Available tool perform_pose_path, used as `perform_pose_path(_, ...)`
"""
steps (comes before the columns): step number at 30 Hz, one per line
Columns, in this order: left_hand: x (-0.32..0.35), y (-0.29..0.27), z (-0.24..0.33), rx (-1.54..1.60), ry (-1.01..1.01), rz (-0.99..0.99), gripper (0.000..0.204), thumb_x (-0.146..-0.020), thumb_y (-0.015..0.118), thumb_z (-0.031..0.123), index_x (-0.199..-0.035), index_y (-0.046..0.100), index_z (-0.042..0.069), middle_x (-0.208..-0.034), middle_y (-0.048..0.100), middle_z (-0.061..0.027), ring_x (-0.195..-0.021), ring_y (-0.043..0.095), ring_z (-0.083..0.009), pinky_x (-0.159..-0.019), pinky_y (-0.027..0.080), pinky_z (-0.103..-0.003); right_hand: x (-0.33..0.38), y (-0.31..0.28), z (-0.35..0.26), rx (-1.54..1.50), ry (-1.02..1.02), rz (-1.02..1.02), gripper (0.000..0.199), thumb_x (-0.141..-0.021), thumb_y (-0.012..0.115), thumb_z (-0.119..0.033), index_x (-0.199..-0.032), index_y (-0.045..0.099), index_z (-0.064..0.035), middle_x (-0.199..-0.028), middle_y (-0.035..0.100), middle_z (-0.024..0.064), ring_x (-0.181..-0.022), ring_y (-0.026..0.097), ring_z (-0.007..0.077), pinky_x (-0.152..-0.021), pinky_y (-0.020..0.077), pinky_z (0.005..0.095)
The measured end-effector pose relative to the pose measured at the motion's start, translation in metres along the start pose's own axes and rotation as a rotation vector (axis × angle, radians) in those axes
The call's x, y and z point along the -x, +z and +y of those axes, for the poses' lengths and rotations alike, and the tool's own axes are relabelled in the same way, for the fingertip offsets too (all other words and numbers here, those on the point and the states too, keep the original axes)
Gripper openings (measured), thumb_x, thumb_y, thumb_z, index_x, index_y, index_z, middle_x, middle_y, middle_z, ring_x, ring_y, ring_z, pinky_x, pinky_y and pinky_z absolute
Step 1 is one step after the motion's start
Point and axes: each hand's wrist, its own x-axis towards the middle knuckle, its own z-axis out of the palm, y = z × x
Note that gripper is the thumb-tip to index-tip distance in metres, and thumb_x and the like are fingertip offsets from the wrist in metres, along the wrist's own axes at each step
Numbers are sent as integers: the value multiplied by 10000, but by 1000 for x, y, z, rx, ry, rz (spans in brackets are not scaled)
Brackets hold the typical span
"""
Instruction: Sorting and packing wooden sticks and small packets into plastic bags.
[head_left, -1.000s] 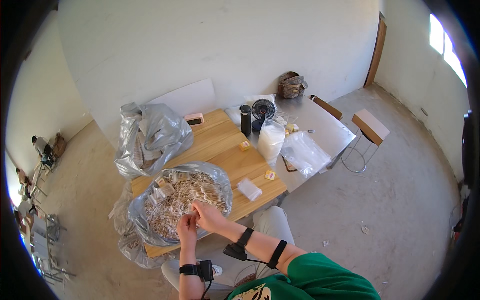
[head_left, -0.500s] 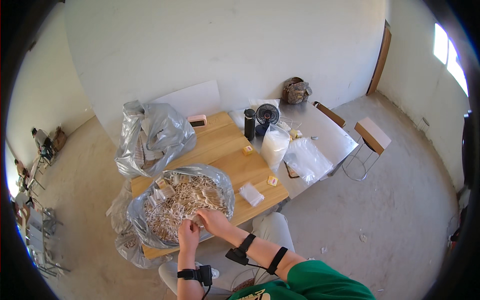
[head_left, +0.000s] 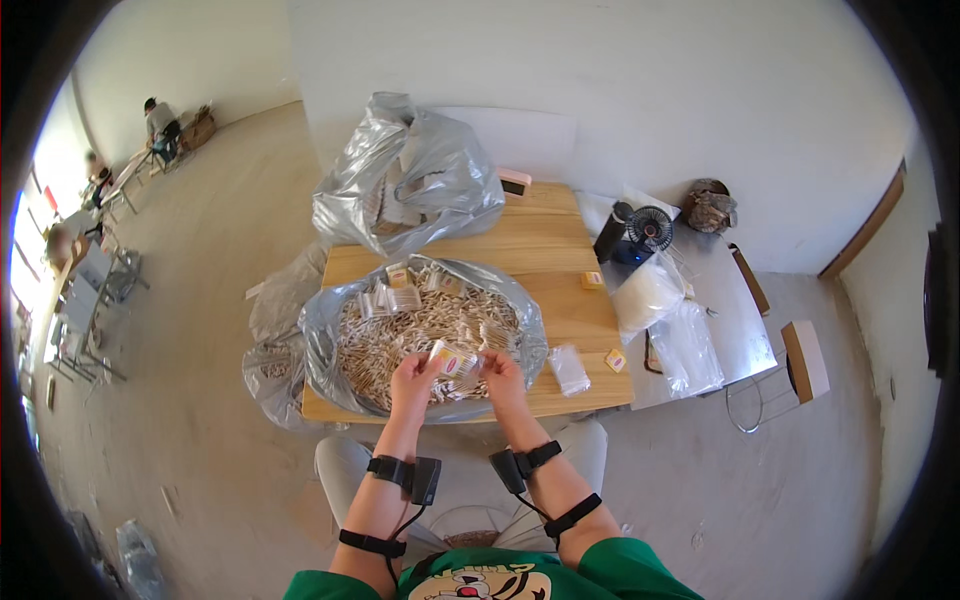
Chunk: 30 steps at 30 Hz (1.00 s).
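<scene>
A light wooden table [head_left: 545, 250] carries everything, and places here are taken from the wide silver plastic sack [head_left: 325, 340] lying open on its near left part, heaped with pale wooden sticks [head_left: 400, 335] and small packets. Behind that sack, at the table's far left corner, stands a crumpled silver bag [head_left: 400, 185]. Just right of the sack, near the front edge, lies a small clear packet [head_left: 568, 368], and beyond it a small yellow square piece [head_left: 615, 360]. Farther back on the right sits another yellow piece [head_left: 593, 281]. At the far edge rests a small pink-topped box [head_left: 514, 181].
</scene>
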Motion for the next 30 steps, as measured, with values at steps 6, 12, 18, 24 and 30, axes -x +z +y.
perform_pose_path(6,-3,2,17,-673,446,10,202,-681,750,137,-789,642,6,-746,586,-122,-666,576,-274,-595,445,-333,-5,9,-46,163,-240,-159,161,-846,575,-54,-999,614,-19,-882,635,54,-834,575,111,-733,447,247)
perform_pose_path(12,-14,5,14,-681,428,-16,209,-677,765,131,-798,652,3,-775,607,-99,-714,597,-228,-616,451,-307,-19,14,-40,219,-261,-198,81,-849,614,-86,-891,618,-17,-766,612,20,-707,536,72,-656,439,222)
perform_pose_path(18,-16,3,10,-526,383,6,188,-690,757,141,-751,646,2,-730,590,-104,-648,579,-229,-577,441,-320,-24,25,-36,175,-186,-153,75,-849,620,-91,-852,618,-16,-733,586,-15,-682,516,52,-629,425,208)
perform_pose_path(24,-26,4,10,-491,348,129,134,-742,707,86,-719,613,-8,-676,587,-100,-608,566,-201,-558,433,-295,-29,30,-28,65,-190,-120,164,-907,558,-191,-966,586,-40,-697,548,-29,-656,487,37,-606,422,192)
perform_pose_path(30,-25,-3,-5,-392,326,247,138,-835,625,108,-783,569,-7,-663,593,-76,-600,539,-123,-573,437,-273,-9,23,-20,-165,124,-115,309,-958,427,-367,-993,518,-74,-700,556,0,-573,481,47,-540,458,207)
